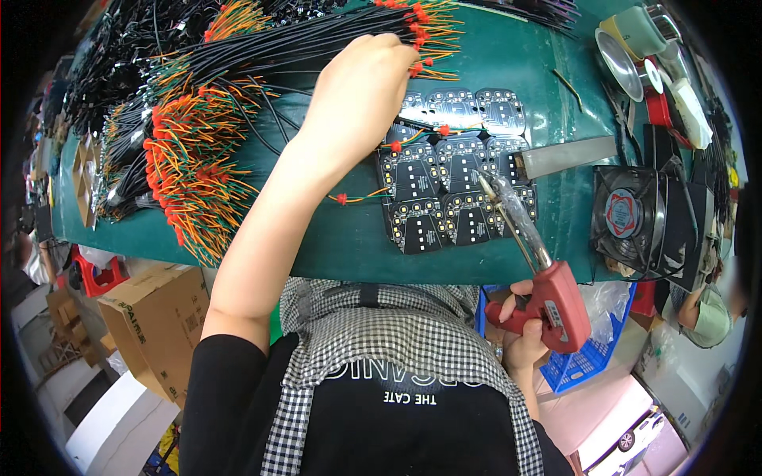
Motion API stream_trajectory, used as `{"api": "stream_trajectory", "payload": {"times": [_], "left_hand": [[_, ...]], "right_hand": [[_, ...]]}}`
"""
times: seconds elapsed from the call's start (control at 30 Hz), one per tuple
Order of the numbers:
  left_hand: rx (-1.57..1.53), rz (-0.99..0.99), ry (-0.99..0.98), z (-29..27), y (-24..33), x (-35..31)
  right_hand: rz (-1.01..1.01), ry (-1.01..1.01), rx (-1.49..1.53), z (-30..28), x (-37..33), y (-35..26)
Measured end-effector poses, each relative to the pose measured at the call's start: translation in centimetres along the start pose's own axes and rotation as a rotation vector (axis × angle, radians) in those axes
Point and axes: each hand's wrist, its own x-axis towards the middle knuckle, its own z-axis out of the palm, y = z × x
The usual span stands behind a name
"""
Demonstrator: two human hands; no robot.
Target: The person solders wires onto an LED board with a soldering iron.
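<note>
My left hand (pixel 361 99) reaches over the far black wires (pixel 270 44) with red connectors and bare orange and green ends. Its fingers curl downward, closed; what they pinch is hidden beneath them. My right hand (pixel 524 329) grips a red soldering gun (pixel 559 305) by its handle, at the table's near edge. The gun's metal tip points up and left, over a panel of black circuit boards (pixel 417 178). Several wires with red connectors (pixel 444 130) lie on or beside the panel. The left hand covers part of the panel's upper left.
A grey metal bar (pixel 571 156) rests against the panel's right side. Farther right stand a black fan (pixel 623 214) and a round metal lid (pixel 619 63). More wire bundles (pixel 190 166) heap at left. Below the table are a cardboard box (pixel 159 325) and a blue crate (pixel 583 365).
</note>
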Motion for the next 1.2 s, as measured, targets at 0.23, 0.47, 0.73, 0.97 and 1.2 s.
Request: {"api": "stream_trajectory", "payload": {"times": [0.23, 0.47, 0.73, 0.97, 1.2], "left_hand": [[0.163, -0.032, -0.232, 3.1, -0.2, 2.7], [-0.483, -0.066, -0.041, 0.2, -0.3, 2.3], [-1.072, -0.546, -0.374, -4.2, 1.6, -4.2], [-1.010, -0.506, -0.381, -3.1, 1.6, -6.2], [-1.016, -0.609, -0.366, -3.1, 2.4, -6.0]], "right_hand": [[-0.028, -0.025, 0.044, -1.4, -0.2, -0.1], [-0.005, -0.010, 0.152, -2.0, -0.2, -0.4], [-0.027, -0.027, 0.056, -1.5, -0.4, -0.1], [0.067, -0.018, 0.090, -1.2, -0.3, -0.6], [0.074, -0.024, 0.112, -1.1, -0.3, -0.7]]}}
